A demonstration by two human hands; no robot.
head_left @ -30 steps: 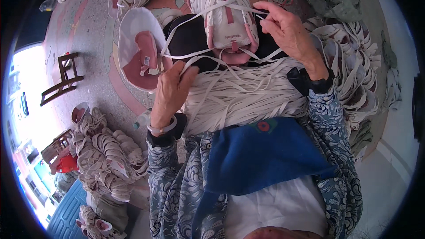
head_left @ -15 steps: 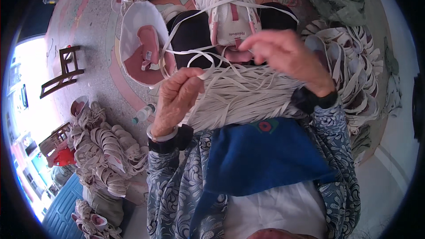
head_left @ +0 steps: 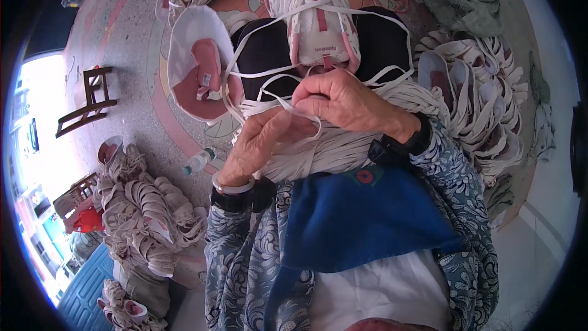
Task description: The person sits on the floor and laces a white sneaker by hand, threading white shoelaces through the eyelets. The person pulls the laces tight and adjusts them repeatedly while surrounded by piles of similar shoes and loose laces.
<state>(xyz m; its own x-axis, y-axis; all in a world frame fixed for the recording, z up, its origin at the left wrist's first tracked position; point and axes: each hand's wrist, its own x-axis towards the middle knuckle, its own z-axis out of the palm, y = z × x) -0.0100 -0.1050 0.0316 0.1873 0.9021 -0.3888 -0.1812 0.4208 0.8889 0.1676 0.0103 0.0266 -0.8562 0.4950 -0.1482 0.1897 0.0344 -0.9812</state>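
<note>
My left hand (head_left: 256,146) pinches a white shoelace (head_left: 276,95) in front of my lap. Thumb and forefinger of my right hand (head_left: 349,103) close on the same lace, right beside the left fingertips. A short loop of it hangs between the hands. Beyond them a white and pink shoe upper (head_left: 321,30) lies with its tongue toward me, laces threaded across it and trailing out to both sides. Under my hands a thick bundle of flat white laces (head_left: 331,153) spreads over my lap, partly covered by the hands.
A loose white and pink shoe piece (head_left: 184,55) lies left of the upper. Piles of shoe uppers sit at the right (head_left: 481,98) and lower left (head_left: 147,214). A small bottle (head_left: 199,160) and a wooden stool (head_left: 89,101) lie on the floor at left.
My right hand has come down and left from above the bundle to meet the left hand, closing on the lace. My left hand has shifted slightly down and to the right.
</note>
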